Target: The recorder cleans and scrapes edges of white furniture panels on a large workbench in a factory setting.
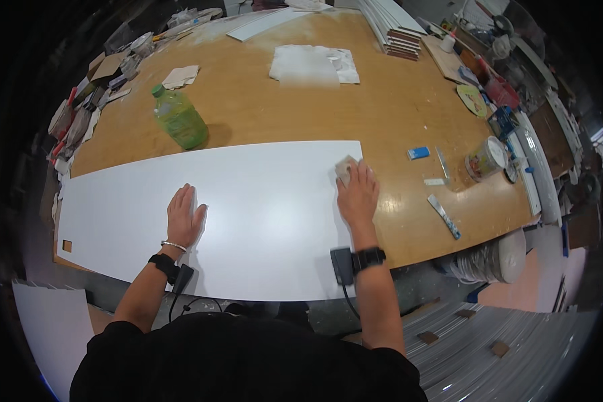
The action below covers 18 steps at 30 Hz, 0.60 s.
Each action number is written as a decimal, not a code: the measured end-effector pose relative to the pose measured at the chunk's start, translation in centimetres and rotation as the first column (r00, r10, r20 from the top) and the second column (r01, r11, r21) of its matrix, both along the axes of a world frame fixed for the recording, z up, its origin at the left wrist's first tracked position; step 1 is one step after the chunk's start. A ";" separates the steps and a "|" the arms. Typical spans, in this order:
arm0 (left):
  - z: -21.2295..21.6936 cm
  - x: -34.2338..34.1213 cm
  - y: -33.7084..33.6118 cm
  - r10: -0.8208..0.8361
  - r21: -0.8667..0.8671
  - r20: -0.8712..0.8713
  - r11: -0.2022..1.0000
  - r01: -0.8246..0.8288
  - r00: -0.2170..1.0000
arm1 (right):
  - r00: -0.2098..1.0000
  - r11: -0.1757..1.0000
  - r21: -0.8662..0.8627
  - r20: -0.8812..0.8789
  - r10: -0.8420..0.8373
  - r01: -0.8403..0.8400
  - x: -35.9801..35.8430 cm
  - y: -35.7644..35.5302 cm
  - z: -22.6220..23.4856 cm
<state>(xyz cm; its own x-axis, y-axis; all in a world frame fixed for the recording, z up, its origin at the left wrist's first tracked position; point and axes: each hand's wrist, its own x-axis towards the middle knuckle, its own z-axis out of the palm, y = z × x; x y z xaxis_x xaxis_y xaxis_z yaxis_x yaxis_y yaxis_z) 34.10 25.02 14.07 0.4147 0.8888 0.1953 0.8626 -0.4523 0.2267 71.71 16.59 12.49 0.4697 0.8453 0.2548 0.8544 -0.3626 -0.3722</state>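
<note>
A long white panel (pixel 268 221) lies flat across the front of the wooden worktable, with a small square cutout near its left end. My left hand (pixel 185 216) rests palm down on the panel, fingers stretched out and holding nothing. At the right end of the panel, my right hand (pixel 359 198) presses a small beige cloth (pixel 344 170) against the surface near the far corner. Part of the cloth is hidden under the fingers. Just beyond the panel's far edge stands a green plastic bottle (pixel 181 120) with a green cap.
Right of the panel lie a utility knife (pixel 444 216), a small blue box (pixel 418 153) and a thin metal blade (pixel 442 165), near a printed tub (pixel 486 159). Farther back are a white sheet (pixel 308 60), a folded cloth (pixel 181 76) and stacked boards (pixel 395 30). Clutter lines both table sides.
</note>
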 end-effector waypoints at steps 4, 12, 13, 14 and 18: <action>-0.1 -1.7 0.1 0.067 -0.012 -0.029 0.998 -0.068 0.997 | 0.994 0.987 -0.136 0.054 0.093 -0.085 -4.3 -5.1 -0.2; 0.4 0.8 0.7 0.040 -0.072 -0.001 0.997 -0.040 0.999 | 0.994 0.999 0.015 0.102 -0.049 0.047 0.9 8.2 -0.4; 0.2 0.5 1.0 0.044 -0.072 -0.001 0.996 -0.044 0.999 | 0.988 0.989 0.059 0.079 0.134 -0.139 -2.2 9.5 -1.0; 0.1 -0.3 1.0 0.054 -0.062 0.015 0.997 -0.053 0.998 | 0.952 0.953 0.043 -0.053 0.302 -0.300 -7.0 10.5 -0.4; -1.4 -2.3 0.8 0.104 -0.042 0.216 0.994 -0.097 0.971 | 0.692 0.680 0.240 -0.044 0.721 -0.693 -22.6 10.4 -1.4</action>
